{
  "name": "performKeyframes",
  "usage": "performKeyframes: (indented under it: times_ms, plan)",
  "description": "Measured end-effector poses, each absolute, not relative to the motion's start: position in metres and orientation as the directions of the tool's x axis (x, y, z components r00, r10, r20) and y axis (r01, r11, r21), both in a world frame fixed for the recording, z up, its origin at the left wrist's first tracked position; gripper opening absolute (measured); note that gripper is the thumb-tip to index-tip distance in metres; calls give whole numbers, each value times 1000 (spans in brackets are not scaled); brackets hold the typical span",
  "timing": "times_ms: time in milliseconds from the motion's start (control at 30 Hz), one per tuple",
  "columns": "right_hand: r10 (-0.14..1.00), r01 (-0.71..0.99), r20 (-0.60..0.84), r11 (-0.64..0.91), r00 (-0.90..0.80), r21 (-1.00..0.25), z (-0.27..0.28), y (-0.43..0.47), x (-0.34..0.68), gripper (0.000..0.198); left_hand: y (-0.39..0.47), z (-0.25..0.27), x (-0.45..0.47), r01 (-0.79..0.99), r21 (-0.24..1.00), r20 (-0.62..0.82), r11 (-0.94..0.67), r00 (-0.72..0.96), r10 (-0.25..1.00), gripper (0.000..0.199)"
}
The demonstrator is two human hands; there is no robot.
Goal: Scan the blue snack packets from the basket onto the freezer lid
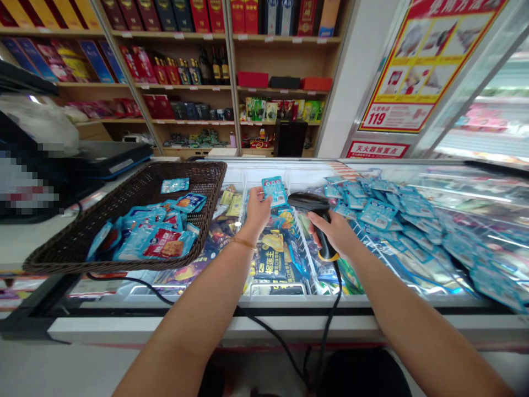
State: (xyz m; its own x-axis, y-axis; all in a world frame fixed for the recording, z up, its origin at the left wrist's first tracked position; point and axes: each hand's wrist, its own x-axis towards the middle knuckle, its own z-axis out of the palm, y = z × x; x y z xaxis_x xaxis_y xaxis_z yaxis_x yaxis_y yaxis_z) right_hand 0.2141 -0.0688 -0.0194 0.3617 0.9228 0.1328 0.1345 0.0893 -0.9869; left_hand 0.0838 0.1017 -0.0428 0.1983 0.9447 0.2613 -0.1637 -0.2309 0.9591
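Over the glass-topped freezer, my left hand [258, 208] is closed on the edge of a small light-blue snack packet [274, 191], held up with its printed face toward me. My right hand [330, 231] wraps round the handle of a black barcode scanner [309, 202] with a yellow-trimmed base. The scanner's head points left at the packet, a small gap between them. To the left, a dark brown wicker basket [212, 204] contains several blue packets, some with red or dark-blue labels. On the right, a large heap of matching light-blue packets [378, 214] lies spread over the freezer top.
The freezer [248, 326] shows wire dividers and frozen bags [268, 259] under its top. A black cable [335, 289] hangs from the scanner past the front edge. Shelves [169, 85] of boxes and bottles stand behind. A red-and-yellow poster [417, 71] is at the right.
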Motion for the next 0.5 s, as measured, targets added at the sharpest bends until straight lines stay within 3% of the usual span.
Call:
performKeyframes:
  times_ms: [367, 500]
  plan:
    - [935, 156, 103, 52, 339, -986, -20, -68, 217, 40, 99, -40, 81, -208, 958, 238, -196, 204, 950, 27]
    - [935, 98, 55, 21, 351, -995, -10, -69, 219, 38, 93, -35, 84, -244, 964, 145, -102, 167, 975, 27]
